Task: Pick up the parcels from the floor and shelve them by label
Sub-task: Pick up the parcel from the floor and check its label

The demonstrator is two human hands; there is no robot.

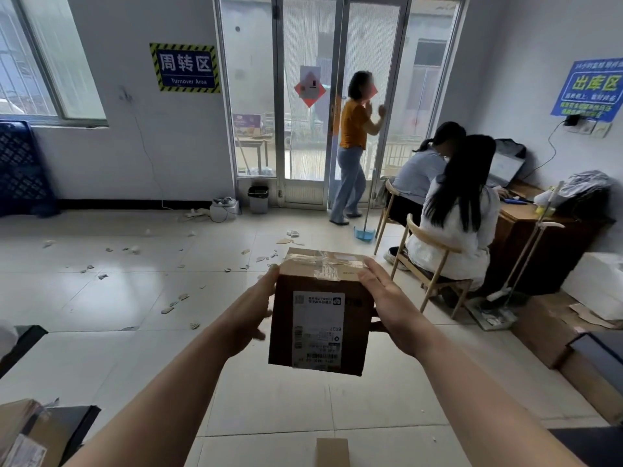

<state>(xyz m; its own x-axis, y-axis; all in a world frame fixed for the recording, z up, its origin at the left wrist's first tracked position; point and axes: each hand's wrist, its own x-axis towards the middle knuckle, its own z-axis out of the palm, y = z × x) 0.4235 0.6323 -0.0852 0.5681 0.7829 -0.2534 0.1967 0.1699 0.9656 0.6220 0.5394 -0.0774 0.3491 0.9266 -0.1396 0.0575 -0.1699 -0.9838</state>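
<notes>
I hold a small brown cardboard parcel [350, 318] up in front of me at chest height, above the tiled floor. Clear tape crosses its top, and a white shipping label [317, 328] faces me upside down. My left hand [253, 315] grips the parcel's left side. My right hand [392, 305] presses the right side, fingers reaching over the top edge. Other parcels lie low at the bottom left [30, 433], and a cardboard piece [332, 451] shows at the bottom centre.
Two people sit on wooden chairs [428, 261] at a desk [539, 230] on the right. A third person [352, 146] stands at the glass door. Cardboard boxes [546, 332] lie at the right; scraps litter the floor. A bin [258, 198] stands by the door.
</notes>
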